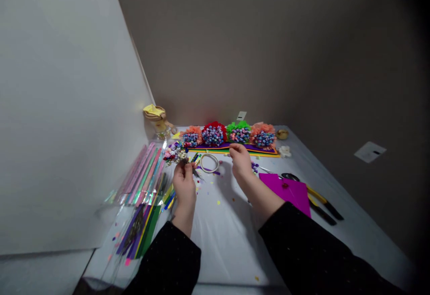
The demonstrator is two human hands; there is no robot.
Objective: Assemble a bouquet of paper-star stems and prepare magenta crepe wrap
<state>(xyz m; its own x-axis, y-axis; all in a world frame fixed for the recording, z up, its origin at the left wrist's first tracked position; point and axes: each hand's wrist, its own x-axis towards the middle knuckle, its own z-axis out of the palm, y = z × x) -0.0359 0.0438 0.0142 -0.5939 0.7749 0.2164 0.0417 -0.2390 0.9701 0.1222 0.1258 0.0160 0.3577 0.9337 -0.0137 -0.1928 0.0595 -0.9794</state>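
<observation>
My left hand (184, 185) is closed round a bunch of thin dark stems (196, 173). Small white, pink and purple artificial flowers (174, 151) show just beyond its fingers; whether they belong to the held stems I cannot tell. My right hand (241, 163) is raised over the table with thumb and fingertips pinched together. Anything between those fingertips is too small to make out. A roll of pale tape (201, 164) lies flat between the hands. Behind it stands a row of ruffled paper bunches, including a red one (214, 134) and a green one (239, 131), filled with tiny blue and pink pieces.
Magenta sheets (289, 193) lie at the right, beside yellow-and-black handled pliers (317, 196) and black-handled scissors (289, 177). At left are plastic-wrapped coloured strips (143, 174) and green strips (148, 234). A yellow-topped container (156, 118) stands at the back left corner. Walls bound the table.
</observation>
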